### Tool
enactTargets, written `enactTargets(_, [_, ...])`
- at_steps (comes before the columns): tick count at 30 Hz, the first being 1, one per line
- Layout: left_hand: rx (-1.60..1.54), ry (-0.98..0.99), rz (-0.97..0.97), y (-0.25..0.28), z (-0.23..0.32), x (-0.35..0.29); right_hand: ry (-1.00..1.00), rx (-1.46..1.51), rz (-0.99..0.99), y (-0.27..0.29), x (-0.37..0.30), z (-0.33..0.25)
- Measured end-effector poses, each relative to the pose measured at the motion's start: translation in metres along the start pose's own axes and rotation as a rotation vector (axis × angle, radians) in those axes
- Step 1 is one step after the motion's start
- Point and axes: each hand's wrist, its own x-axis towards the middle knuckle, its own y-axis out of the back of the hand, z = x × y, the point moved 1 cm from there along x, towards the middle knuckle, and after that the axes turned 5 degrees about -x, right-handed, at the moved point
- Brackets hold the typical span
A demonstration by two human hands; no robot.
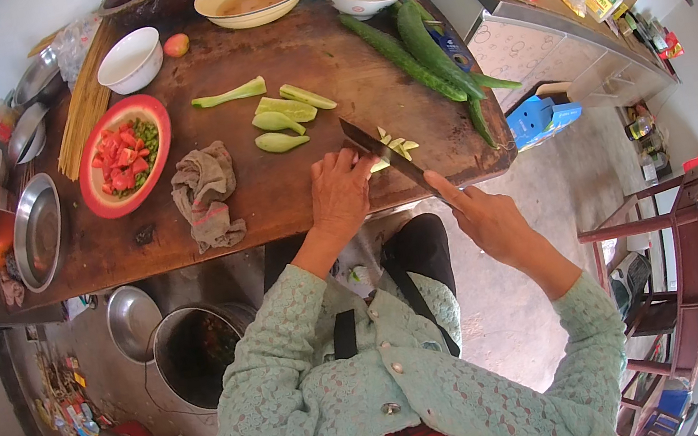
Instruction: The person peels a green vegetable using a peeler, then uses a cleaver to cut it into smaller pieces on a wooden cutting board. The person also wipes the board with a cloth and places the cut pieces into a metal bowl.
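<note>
My right hand (488, 219) grips a kitchen knife (395, 156) by its handle, the blade slanting up and left over the table. Beside the blade, the bent fingers of my left hand (339, 194) press on a cucumber piece, mostly hidden beneath them. Small cut cucumber bits (398, 144) lie on the far side of the knife. Farther back, several peeled cucumber lengths (279, 123) rest on the bare wood. Long green cucumbers (407, 63) lie together at the table's right side.
Left of my hands are a crumpled cloth (207, 195) and a red-rimmed plate (156, 112) of chopped tomato and green bits. A white bowl (130, 63), yellow basin (255, 12) and second bowl (364, 6) stand behind. Below the wooden table (126, 253) is a metal bucket (177, 387).
</note>
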Motion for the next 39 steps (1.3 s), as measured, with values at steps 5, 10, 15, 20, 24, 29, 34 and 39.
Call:
enactTargets(5, [-0.044, 0.013, -0.026, -0.002, -0.003, -0.001, 0.014, 0.138, 0.067, -0.016, 0.008, 0.015])
enactTargets(10, [-0.035, 0.009, -0.012, -0.001, -0.005, -0.003, -0.012, 0.084, 0.017, 0.002, 0.005, 0.006])
enactTargets(15, [-0.032, 0.012, -0.025, -0.001, -0.004, -0.003, 0.021, 0.01, 0.005, 0.002, 0.002, -0.002])
enactTargets(20, [-0.038, 0.014, -0.026, 0.0, -0.003, -0.002, 0.029, -0.055, -0.008, -0.016, 0.012, 0.006])
enactTargets(24, [-0.048, 0.029, -0.032, 0.0, -0.004, -0.003, 0.026, 0.057, 0.073, -0.009, 0.015, 0.014])
enactTargets(29, [-0.034, 0.033, -0.024, 0.001, -0.003, -0.003, 0.043, 0.11, 0.032, 0.003, 0.004, 0.003])
enactTargets(34, [-0.043, 0.017, 0.002, 0.003, -0.002, -0.004, 0.024, -0.007, -0.026, -0.008, 0.006, 0.0])
enactTargets(39, [-0.069, 0.033, 0.029, 0.0, -0.004, -0.004, 0.028, 0.099, 0.058, -0.012, 0.016, 0.011])
